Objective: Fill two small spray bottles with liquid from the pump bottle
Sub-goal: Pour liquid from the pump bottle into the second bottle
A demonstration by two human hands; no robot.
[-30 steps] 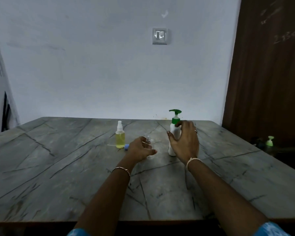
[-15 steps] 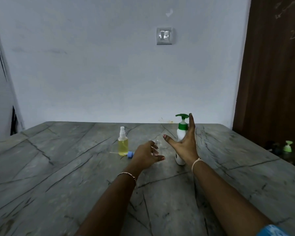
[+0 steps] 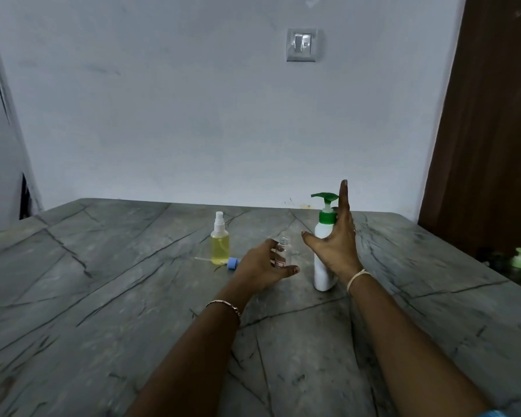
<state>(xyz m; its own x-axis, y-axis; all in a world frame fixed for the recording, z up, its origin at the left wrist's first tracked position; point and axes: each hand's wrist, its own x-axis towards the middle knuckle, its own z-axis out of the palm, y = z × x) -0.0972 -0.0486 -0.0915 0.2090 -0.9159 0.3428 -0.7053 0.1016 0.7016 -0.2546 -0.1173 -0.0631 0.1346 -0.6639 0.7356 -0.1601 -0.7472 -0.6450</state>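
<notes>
A white pump bottle (image 3: 321, 254) with a green pump head stands upright on the grey stone table (image 3: 103, 296). My right hand (image 3: 339, 245) lies against its right side, fingers straight and pointing up, thumb spread to the left. Just left of it stands a small clear spray bottle (image 3: 284, 254) without a cap; my left hand (image 3: 260, 266) curls round it, thumb in front. Further left stands a second small spray bottle (image 3: 220, 245), full of yellow liquid and topped with a white sprayer. A blue sprayer cap (image 3: 232, 263) with its thin tube lies on the table beside that bottle.
The table's far edge meets a pale wall with a switch plate (image 3: 302, 45). A dark brown panel (image 3: 487, 130) stands at the right. Beyond the table's right edge, a light green pump bottle (image 3: 519, 260) sits on a dark surface.
My right hand has gone from curled over the pump bottle's neck to flat, with fingers straight up along the bottle's side. My left hand stays at the clear bottle.
</notes>
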